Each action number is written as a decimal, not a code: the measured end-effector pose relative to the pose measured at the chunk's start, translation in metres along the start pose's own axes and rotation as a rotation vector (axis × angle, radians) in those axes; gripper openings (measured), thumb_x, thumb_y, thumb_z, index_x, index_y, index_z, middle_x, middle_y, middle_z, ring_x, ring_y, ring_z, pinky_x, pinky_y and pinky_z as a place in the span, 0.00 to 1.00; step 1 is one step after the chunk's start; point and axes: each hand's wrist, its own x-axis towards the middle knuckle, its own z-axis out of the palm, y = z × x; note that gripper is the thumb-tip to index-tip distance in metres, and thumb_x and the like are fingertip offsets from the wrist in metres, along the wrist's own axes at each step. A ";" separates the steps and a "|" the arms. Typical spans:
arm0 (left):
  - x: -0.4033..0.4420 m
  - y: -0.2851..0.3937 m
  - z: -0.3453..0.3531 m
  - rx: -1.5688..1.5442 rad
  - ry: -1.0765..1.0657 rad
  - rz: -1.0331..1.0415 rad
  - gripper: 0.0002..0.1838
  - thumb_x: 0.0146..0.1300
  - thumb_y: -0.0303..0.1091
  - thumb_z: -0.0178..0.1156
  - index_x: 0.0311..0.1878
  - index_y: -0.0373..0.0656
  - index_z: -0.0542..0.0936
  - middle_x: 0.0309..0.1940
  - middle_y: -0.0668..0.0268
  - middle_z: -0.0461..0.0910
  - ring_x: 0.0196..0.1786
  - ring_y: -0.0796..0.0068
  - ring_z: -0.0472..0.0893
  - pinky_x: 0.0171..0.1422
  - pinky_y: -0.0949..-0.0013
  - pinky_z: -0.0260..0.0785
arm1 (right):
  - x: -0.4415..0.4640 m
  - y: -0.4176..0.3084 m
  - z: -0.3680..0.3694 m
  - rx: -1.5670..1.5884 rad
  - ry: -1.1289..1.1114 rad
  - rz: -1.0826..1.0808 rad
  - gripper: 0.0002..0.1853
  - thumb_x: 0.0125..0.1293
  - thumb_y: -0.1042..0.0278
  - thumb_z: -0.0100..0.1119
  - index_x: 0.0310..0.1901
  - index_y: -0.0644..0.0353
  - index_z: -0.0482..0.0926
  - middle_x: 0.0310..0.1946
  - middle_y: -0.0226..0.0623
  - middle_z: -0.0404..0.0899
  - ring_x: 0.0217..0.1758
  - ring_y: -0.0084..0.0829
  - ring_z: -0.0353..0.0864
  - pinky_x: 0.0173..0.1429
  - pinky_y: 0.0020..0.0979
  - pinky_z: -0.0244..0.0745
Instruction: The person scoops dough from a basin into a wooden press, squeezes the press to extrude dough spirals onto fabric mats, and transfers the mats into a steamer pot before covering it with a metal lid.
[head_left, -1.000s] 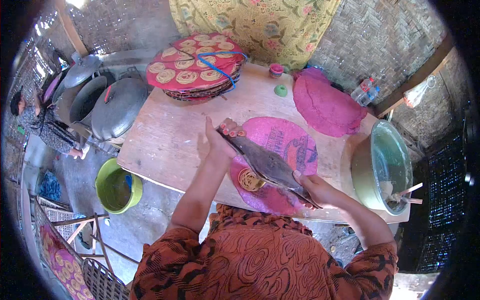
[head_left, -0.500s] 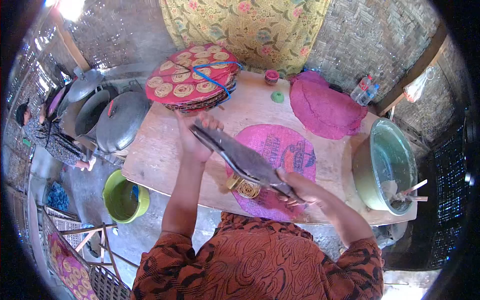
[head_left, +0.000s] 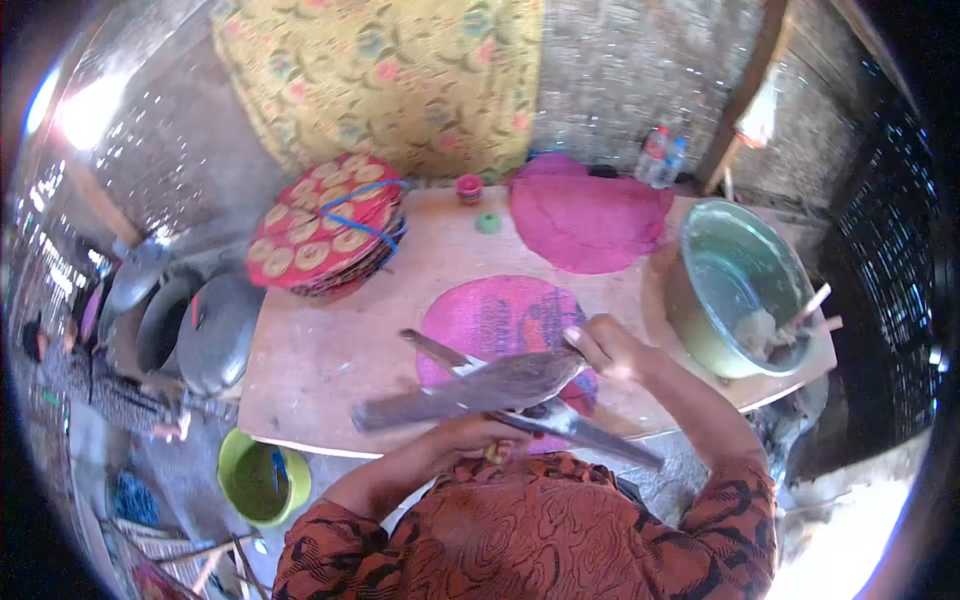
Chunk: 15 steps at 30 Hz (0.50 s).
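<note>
A dark wooden hand press (head_left: 470, 388) is in front of my chest, its two long parts crossed and apart. My right hand (head_left: 608, 348) is closed on the right end of the upper part. Below the crossing, my left hand (head_left: 478, 438) is curled around the press, partly hidden and blurred; a small yellowish bit shows by its fingers. Under the press lies a round pink sheet (head_left: 460, 312) with dark printing. The press covers the place where a noodle coil lay.
A stack of red round trays with noodle coils (head_left: 320, 225) stands at the table's back left. Folded pink sheets (head_left: 590, 220), a green ring (head_left: 488, 223) and a small pink cup (head_left: 469, 188) are behind. A large green basin (head_left: 690, 300) stands right. A person (head_left: 120, 395) is at far left.
The press has swung lower and its two parts have opened into a cross. My left hand has dropped from the upper end to underneath it. The view has shifted.
</note>
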 end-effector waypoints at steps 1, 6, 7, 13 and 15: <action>0.006 0.004 0.002 0.023 -0.026 -0.012 0.09 0.59 0.30 0.60 0.41 0.36 0.78 0.19 0.69 0.72 0.23 0.84 0.70 0.26 0.79 0.62 | 0.003 0.012 0.014 0.222 0.011 0.015 0.26 0.69 0.43 0.40 0.34 0.61 0.76 0.24 0.54 0.73 0.33 0.52 0.77 0.42 0.46 0.69; 0.033 0.060 0.001 -0.160 -0.764 -0.114 0.04 0.60 0.29 0.54 0.35 0.39 0.76 0.17 0.66 0.71 0.22 0.75 0.74 0.27 0.72 0.67 | 0.000 -0.084 -0.052 0.201 0.488 -0.753 0.26 0.69 0.45 0.43 0.58 0.58 0.66 0.46 0.48 0.72 0.47 0.49 0.74 0.49 0.46 0.68; 0.035 0.079 0.007 -0.053 -0.792 -0.056 0.05 0.60 0.29 0.54 0.35 0.38 0.76 0.17 0.66 0.71 0.22 0.75 0.74 0.27 0.71 0.67 | -0.008 -0.114 -0.071 0.084 0.441 -0.852 0.26 0.67 0.49 0.49 0.60 0.59 0.65 0.43 0.47 0.73 0.45 0.45 0.76 0.49 0.43 0.71; 0.045 0.159 0.069 1.459 -0.504 0.912 0.10 0.60 0.34 0.56 0.37 0.35 0.77 0.18 0.63 0.74 0.24 0.71 0.76 0.28 0.68 0.67 | -0.029 -0.147 -0.123 -0.019 0.339 -0.359 0.25 0.62 0.69 0.56 0.60 0.59 0.61 0.33 0.42 0.76 0.35 0.38 0.79 0.37 0.38 0.74; 0.055 0.171 0.080 1.603 -0.422 1.115 0.12 0.60 0.36 0.57 0.37 0.34 0.77 0.19 0.62 0.75 0.25 0.70 0.77 0.28 0.67 0.67 | -0.030 -0.135 -0.143 0.115 0.610 -0.017 0.21 0.62 0.74 0.50 0.57 0.58 0.61 0.27 0.40 0.73 0.28 0.33 0.78 0.30 0.36 0.73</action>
